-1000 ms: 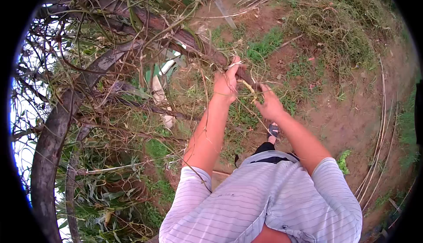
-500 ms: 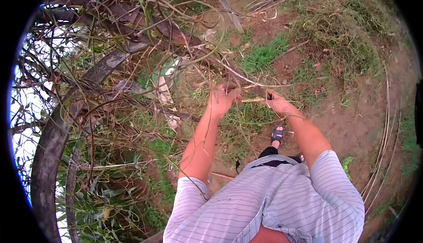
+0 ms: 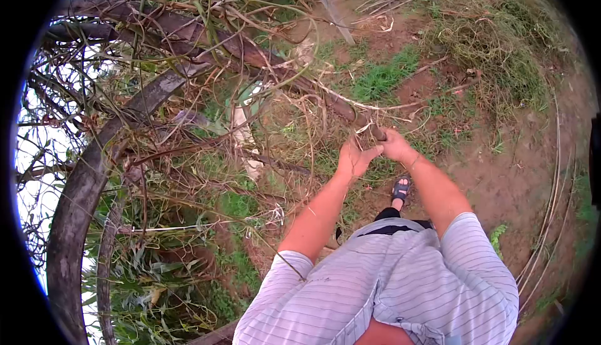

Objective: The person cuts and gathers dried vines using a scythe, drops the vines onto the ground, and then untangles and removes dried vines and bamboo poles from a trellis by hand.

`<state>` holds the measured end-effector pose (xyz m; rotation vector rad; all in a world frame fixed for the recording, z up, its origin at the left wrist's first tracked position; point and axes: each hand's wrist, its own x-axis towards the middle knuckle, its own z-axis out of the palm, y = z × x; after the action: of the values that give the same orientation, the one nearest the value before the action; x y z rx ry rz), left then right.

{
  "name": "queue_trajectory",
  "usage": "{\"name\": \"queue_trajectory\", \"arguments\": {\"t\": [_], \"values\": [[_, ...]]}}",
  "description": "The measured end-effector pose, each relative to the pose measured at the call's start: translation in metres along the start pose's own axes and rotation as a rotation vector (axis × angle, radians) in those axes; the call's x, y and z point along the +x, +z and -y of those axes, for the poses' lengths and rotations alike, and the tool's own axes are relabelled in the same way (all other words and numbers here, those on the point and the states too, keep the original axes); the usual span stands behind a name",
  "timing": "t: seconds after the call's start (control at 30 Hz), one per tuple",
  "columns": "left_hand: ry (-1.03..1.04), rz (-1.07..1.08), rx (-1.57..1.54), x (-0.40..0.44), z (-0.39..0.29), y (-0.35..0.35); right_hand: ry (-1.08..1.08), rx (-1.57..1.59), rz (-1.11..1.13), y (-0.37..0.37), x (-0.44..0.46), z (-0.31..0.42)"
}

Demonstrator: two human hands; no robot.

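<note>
A brown wooden pole (image 3: 341,106), wrapped in dry vines, slants down from the upper left and ends between my hands. My right hand (image 3: 399,146) is closed around the pole's near end. Just below and left of that end is my left hand (image 3: 358,159), its thumb reaching toward my right hand. The left fingers are bent, and I cannot make out what lies in them. A pale strip (image 3: 364,127) crosses the pole right above my left hand. Thin vine stems (image 3: 311,129) hang beside my left hand.
A curved grey post (image 3: 81,182) and tangled vines (image 3: 169,63) fill the left side. Uprooted vines (image 3: 494,51) are heaped at the upper right. Long thin rods (image 3: 551,182) lie on the right-hand soil. My sandalled foot (image 3: 401,188) stands below my hands.
My left hand has moved right and down, close to my right hand. The yellowish strip stretched between them is no longer visible there. My right hand now grips the pole end.
</note>
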<state>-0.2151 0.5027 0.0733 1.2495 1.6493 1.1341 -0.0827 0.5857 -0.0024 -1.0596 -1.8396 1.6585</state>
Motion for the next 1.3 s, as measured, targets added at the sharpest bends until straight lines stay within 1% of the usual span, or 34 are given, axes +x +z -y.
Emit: {"name": "queue_trajectory", "arguments": {"t": [0.03,0.07,0.13,0.17,0.2,0.27,0.3,0.33,0.4,0.43,0.47,0.53,0.57,0.6,0.67,0.7,0.77,0.8,0.87,0.9,0.93,1.0,1.07,1.1,1.13,1.17,1.2,1.27,1.3], "values": [[0.156,-0.009,0.121,0.009,-0.003,0.008,-0.104,-0.047,-0.095,0.002,-0.003,-0.001],[0.158,-0.006,0.121,0.013,-0.006,0.014,-0.104,-0.047,-0.099,0.004,-0.004,-0.001],[0.091,-0.104,0.043,0.018,-0.027,0.026,-0.31,0.05,-0.083,0.009,-0.004,-0.002],[0.154,-0.145,0.233,0.026,-0.027,0.027,-0.273,0.131,-0.054,0.004,-0.003,-0.002],[0.17,-0.152,0.236,0.031,-0.036,0.025,-0.29,0.128,-0.056,0.001,0.004,-0.002],[0.203,-0.194,0.21,0.032,-0.058,0.022,-0.095,0.02,-0.121,-0.001,0.016,-0.01],[0.3,-0.213,0.283,0.032,-0.07,0.02,-0.169,-0.181,-0.158,-0.014,0.003,0.016],[0.307,-0.22,0.285,0.035,-0.073,0.018,-0.18,-0.183,-0.158,-0.02,0.0,0.024],[0.249,-0.327,0.415,0.043,-0.077,0.017,0.017,-0.224,-0.096,-0.03,-0.001,0.035],[0.241,-0.319,0.285,0.049,-0.073,0.015,0.012,-0.285,-0.075,-0.034,-0.004,0.042],[0.251,-0.324,0.284,0.052,-0.071,0.014,0.004,-0.289,-0.079,-0.037,-0.005,0.043],[0.281,-0.277,0.368,0.053,-0.071,0.012,-0.032,-0.374,0.026,-0.042,-0.008,0.048],[0.274,-0.312,0.429,0.06,-0.051,0.011,-0.028,-0.397,0.067,-0.045,-0.01,0.049],[0.273,-0.316,0.428,0.058,-0.054,0.01,-0.029,-0.398,0.071,-0.044,-0.01,0.048],[0.135,-0.183,-0.013,0.056,-0.06,0.01,0.039,-0.259,0.09,-0.043,-0.011,0.047],[0.137,-0.188,-0.014,0.059,-0.056,0.008,0.035,-0.262,0.093,-0.041,-0.008,0.044],[0.2,-0.072,-0.085,0.066,-0.047,0.007,0.013,-0.286,0.033,-0.034,-0.002,0.033],[0.206,-0.074,-0.084,0.065,-0.055,0.005,0.008,-0.287,0.031,-0.033,0.001,0.03],[0.188,-0.11,-0.28,0.062,-0.078,0.002,0.022,-0.293,-0.006,-0.03,0.005,0.02],[0.226,-0.158,-0.002,0.07,-0.078,-0.003,0.05,-0.199,-0.065,-0.026,0.005,0.017],[0.233,-0.163,-0.006,0.076,-0.077,-0.008,0.043,-0.206,-0.066,-0.024,0.009,0.015],[0.316,-0.139,-0.014,0.079,-0.08,-0.014,-0.015,-0.264,-0.237,-0.021,0.015,0.009],[0.185,-0.127,-0.526,0.087,-0.095,-0.009,-0.007,-0.225,-0.276,-0.02,0.023,0.005],[0.164,-0.108,-0.567,0.097,-0.096,-0.013,-0.007,-0.185,-0.318,-0.021,0.029,0.003],[0.244,-0.086,-0.415,0.101,-0.107,-0.021,-0.011,-0.145,-0.359,-0.021,0.034,0.007],[0.328,-0.075,-0.268,0.104,-0.118,-0.03,-0.081,-0.272,-0.401,-0.025,0.036,0.011],[0.334,-0.068,-0.27,0.106,-0.131,-0.039,-0.082,-0.274,-0.41,-0.026,0.04,0.01],[0.319,-0.027,0.374,0.114,-0.147,-0.057,0.089,-0.089,-0.358,-0.029,0.043,0.004],[0.517,0.007,0.519,0.127,-0.123,-0.066,0.022,-0.238,-0.316,-0.034,0.045,0.004]]}}
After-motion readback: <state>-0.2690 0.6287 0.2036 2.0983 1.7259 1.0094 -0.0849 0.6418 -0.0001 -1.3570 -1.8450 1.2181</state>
